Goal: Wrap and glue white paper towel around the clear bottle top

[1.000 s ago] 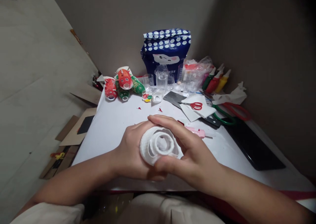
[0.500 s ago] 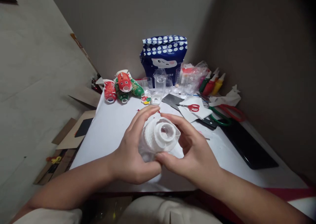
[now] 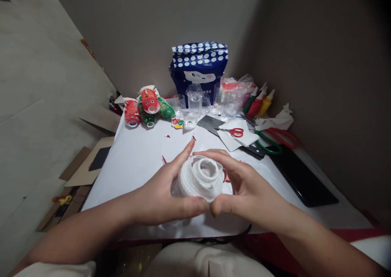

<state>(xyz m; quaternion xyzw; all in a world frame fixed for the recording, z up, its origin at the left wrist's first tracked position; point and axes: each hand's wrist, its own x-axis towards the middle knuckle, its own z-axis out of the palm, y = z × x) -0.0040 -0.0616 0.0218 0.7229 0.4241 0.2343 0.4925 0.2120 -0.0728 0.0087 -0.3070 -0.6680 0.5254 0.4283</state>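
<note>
Near the table's front, a white ribbed roll-like piece (image 3: 198,183) with an open ring on top is held between both hands. It seems to sit around something clear, partly hidden by the fingers. My left hand (image 3: 165,187) wraps its left side, thumb along the front and fingers behind. On the right side, my right hand (image 3: 244,183) grips it with thumb in front and fingers over the back rim. The two thumb tips nearly meet. Part of an orange-red item (image 3: 226,175) shows beside the right palm.
Red and green fish-like figures (image 3: 150,102) stand at the back left. Behind are a blue bag (image 3: 198,75), clear cups (image 3: 194,102) and paint bottles (image 3: 266,104). To the right lie red scissors (image 3: 236,133), a cleaver (image 3: 210,125), green-and-red-handled scissors (image 3: 270,146) and a black tablet (image 3: 302,175).
Both hands have lowered slightly with the white piece, whose ring now faces more upward. The left thumb has moved onto its front edge. The view has shifted a little.
</note>
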